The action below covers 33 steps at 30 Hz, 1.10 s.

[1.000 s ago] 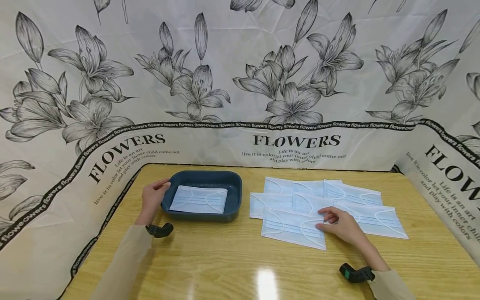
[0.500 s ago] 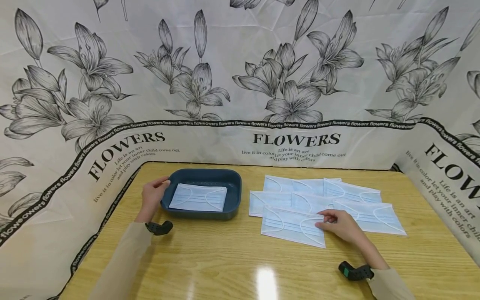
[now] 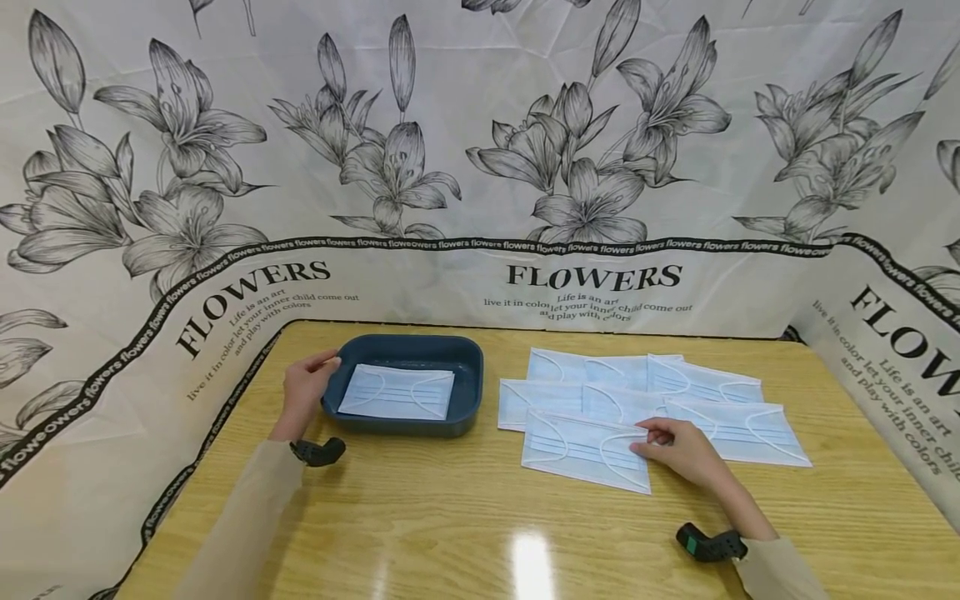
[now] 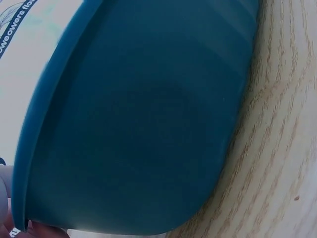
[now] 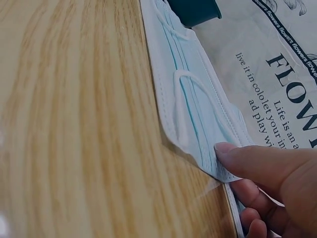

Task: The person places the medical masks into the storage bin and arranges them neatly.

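Observation:
My left hand (image 3: pixel 303 393) grips the left rim of a dark blue plastic basin (image 3: pixel 408 427), its fingers showing at both sides of the rim in the left wrist view. Light blue disposable face masks (image 3: pixel 397 393) lie flat in that basin. With thumb and fingers, my right hand (image 3: pixel 686 454) pinches the right edge of the nearest face mask (image 3: pixel 573 454). In the right wrist view this mask (image 5: pixel 190 94) has its held corner slightly raised, the thumb on top and the other fingers underneath. Its white ear loops lie across the pleats.
Several more face masks (image 3: pixel 705 379) overlap behind and to the right of the pinched one. Everything stands on a wood-grain table (image 3: pixel 420 517). A white cloth with printed flowers (image 3: pixel 585 292) rises along the back and both sides.
The head view has tilted down slightly, so the scene sits a little higher. Both hands keep their holds on the basin rim and the mask edge.

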{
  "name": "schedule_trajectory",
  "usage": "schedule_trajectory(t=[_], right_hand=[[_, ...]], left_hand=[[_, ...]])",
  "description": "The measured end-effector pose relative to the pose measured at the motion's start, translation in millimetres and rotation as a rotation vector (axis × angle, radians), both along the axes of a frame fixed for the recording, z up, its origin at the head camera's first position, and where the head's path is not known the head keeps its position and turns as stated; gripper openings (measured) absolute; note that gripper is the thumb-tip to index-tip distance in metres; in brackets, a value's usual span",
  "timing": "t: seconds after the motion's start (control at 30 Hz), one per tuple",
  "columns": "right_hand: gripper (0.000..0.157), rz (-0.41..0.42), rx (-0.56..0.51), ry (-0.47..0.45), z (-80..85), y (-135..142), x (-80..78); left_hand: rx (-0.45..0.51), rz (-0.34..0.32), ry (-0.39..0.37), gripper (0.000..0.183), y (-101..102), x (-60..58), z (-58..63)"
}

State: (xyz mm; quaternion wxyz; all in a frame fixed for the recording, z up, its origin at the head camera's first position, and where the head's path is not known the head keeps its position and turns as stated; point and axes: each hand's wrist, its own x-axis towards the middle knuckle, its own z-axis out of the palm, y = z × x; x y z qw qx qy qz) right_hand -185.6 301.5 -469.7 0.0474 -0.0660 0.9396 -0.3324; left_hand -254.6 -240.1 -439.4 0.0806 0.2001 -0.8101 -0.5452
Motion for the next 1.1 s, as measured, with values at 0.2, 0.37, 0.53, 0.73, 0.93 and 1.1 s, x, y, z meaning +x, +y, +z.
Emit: schedule_trajectory(t=[0.2, 0.37, 0.53, 0.73, 0.93, 1.1], right_hand=[[0.040, -0.010, -0.016, 0.022, 0.4, 0.4, 1.1], [0.038, -0.027, -0.040, 0.048, 3.0, 0.0, 4.6], [0.040, -0.037, -0.050, 0.042, 4.6, -0.4, 9.5], [0.038, -0.062, -0.040, 0.068, 8.9, -2.4, 12.1], [0.034, -0.100, -0.067, 0.077, 16.6, -7.2, 15.1], [0.037, -0.125, -0.132, 0.055, 22.7, -10.7, 16.0]], left_hand=[[0.010, -0.013, -0.030, 0.039, 0.5, -2.2, 0.0], [0.008, -0.007, -0.035, 0.038, 1.9, -3.8, 1.6], [-0.016, -0.009, -0.042, 0.038, 1.1, -4.1, 1.0], [-0.018, -0.004, -0.043, 0.038, -1.3, -1.5, -1.3], [-0.027, -0.013, -0.028, 0.039, -0.4, -0.2, -0.9], [-0.037, -0.002, -0.026, 0.038, 0.2, -2.7, -1.2]])
